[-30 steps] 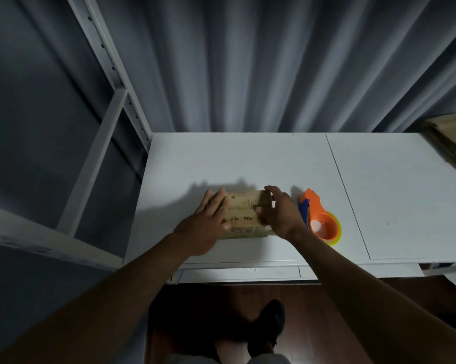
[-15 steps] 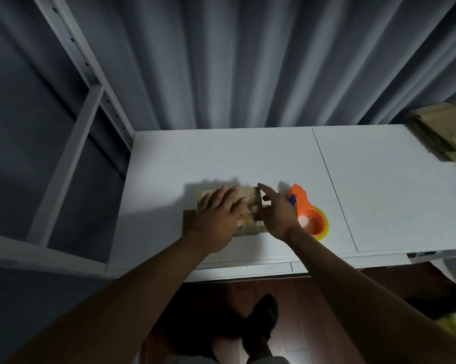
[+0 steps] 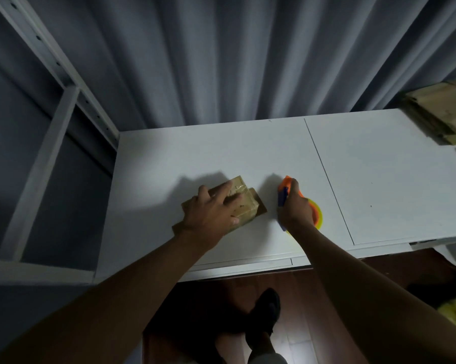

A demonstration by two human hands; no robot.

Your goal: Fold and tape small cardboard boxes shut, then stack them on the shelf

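A small brown cardboard box point(image 3: 244, 203) lies on the white table point(image 3: 221, 151), turned at an angle, with side flaps sticking out left and right. My left hand point(image 3: 212, 211) lies on top of it with the fingers spread over the top and the thumb at its near side. To the right, my right hand point(image 3: 295, 208) grips the orange tape dispenser point(image 3: 287, 184) with its yellow roll point(image 3: 317, 215); the dispenser still rests on the table. The hand hides most of the dispenser's handle.
A stack of flat cardboard point(image 3: 442, 111) sits at the table's far right corner. A white metal shelf frame point(image 3: 51, 143) stands left of the table. Grey curtains hang behind. My foot point(image 3: 263, 313) is on the dark wooden floor below the table's front edge.
My right hand left the box and took hold of the tape dispenser. The box has turned at an angle under my left hand, which stays on top.
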